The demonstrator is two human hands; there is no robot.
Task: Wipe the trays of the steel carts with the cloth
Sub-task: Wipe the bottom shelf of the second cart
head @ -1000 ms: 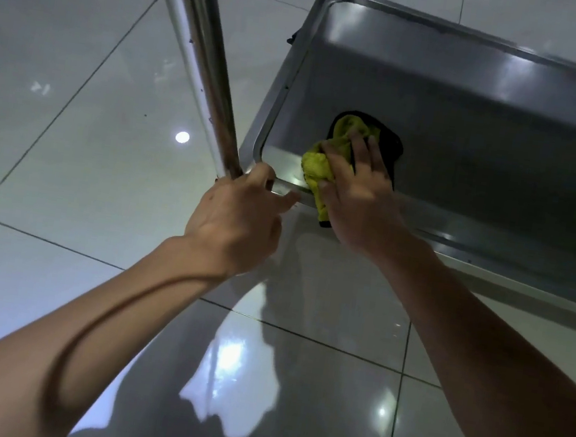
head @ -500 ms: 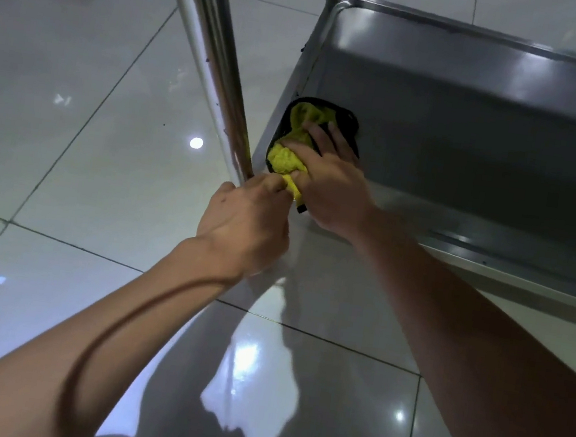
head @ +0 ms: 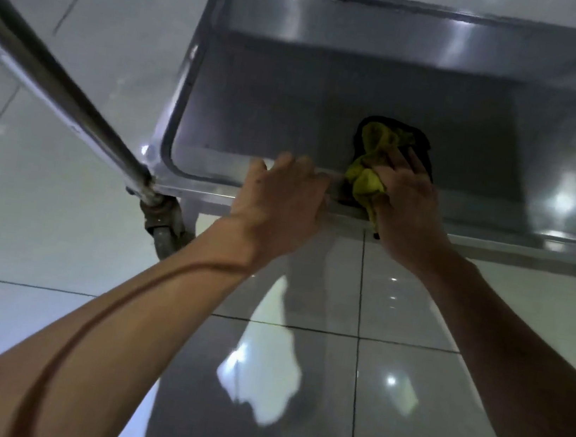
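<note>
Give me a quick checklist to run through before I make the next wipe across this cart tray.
1. Cloth in the right hand: ok, fingers hold the yellow bundle.
2. Cloth on the tray: ok, it lies over the near rim and onto the tray floor.
3. Left hand steadying the cart: ok, it rests on the near rim beside the cloth.
4. Tray floor free ahead: ok, nothing else lies in it.
5. Tray already clean: cannot tell, too dim and reflective.

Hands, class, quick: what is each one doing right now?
Left hand: open, fingers resting on the tray rim.
Right hand: grips the cloth, pressing it onto the tray.
</note>
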